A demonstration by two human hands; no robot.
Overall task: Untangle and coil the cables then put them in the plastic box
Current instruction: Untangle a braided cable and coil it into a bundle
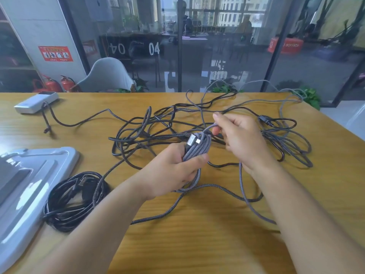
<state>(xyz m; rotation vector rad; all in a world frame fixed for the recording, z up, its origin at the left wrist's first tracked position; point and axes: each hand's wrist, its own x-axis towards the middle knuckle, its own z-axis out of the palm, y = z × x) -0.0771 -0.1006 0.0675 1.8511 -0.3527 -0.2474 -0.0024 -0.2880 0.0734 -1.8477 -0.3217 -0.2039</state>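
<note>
Two grips at work on one cable, near the middle of the desk. Left grip clamped round a half-made grey coil, fingers curled about the bundle, thumb pressed across its front, a silver plug poking out at the top. Right grip just at 2 o'clock of the coil, thumb and fingertips pinched on the running grey strand where it arches over the top of the bundle. Both forearms reaching in from 6 o'clock, wrists turned inward toward each other.

Step in hand, by the look of it: coiling, not yet untangling the rest. Loose grey tail still to be taken up, dropping from the right grip toward 5 o'clock and curling back across the desk below the coil.

Next move probably calls for laying that strand round the bundle as one more turn, then sliding the right grip further down the tail, with the left thumb kept firm so the turns do not spring apart. Worth watching whether the tail drags on the tangle of dark and grey cables spread from 10 to 3 o'clock; cannot tell where it crosses them.

Further out, at 8 o'clock, a finished black coil lying beside the plastic box, not yet inside it; the box only partly in view at the left edge. At 10 o'clock, far corner, a white power bank with a dark cord at its near edge.
</note>
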